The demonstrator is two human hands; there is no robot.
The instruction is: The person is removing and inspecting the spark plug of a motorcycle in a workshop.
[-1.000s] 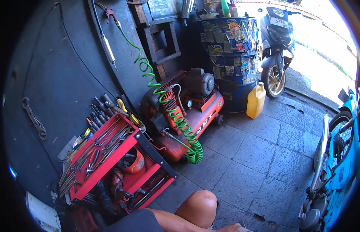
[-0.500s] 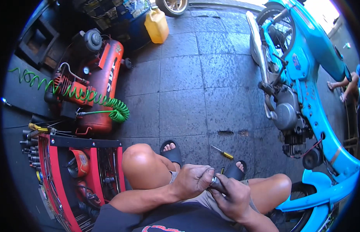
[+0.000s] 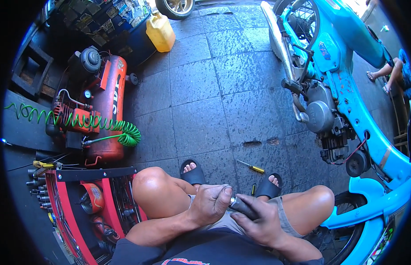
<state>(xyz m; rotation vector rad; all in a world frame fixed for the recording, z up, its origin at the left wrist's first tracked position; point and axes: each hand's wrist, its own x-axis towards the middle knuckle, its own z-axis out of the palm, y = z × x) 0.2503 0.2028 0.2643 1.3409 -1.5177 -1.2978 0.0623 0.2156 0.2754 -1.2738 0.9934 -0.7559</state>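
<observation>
Above my lap, my right hand [image 3: 262, 221] is wrapped round a dark cylindrical handle [image 3: 243, 207] with a silvery metal end. That end points toward my left hand [image 3: 210, 204], which is closed with the thumb lying on top. Whatever sits inside the left fingers is hidden, and I cannot tell whether it is part of the same piece. On the floor between my feet lies a screwdriver with a yellow and black handle [image 3: 257, 169]. A second, smaller yellow-handled tool [image 3: 253, 190] lies nearer, close to my right sandal.
A light-blue motorbike [image 3: 342, 92] stands at the right. To the left are a red air compressor [image 3: 112, 97] with a coiled green hose [image 3: 129, 134], and a red tool rack [image 3: 112, 198]. A yellow jerrycan [image 3: 161, 33] stands farther back. Another person's legs [image 3: 386, 75] show at far right.
The whole view has shifted slightly. My hands sit a little farther left in it, and more of the dark handle shows between them. The screwdriver lies where it was.
</observation>
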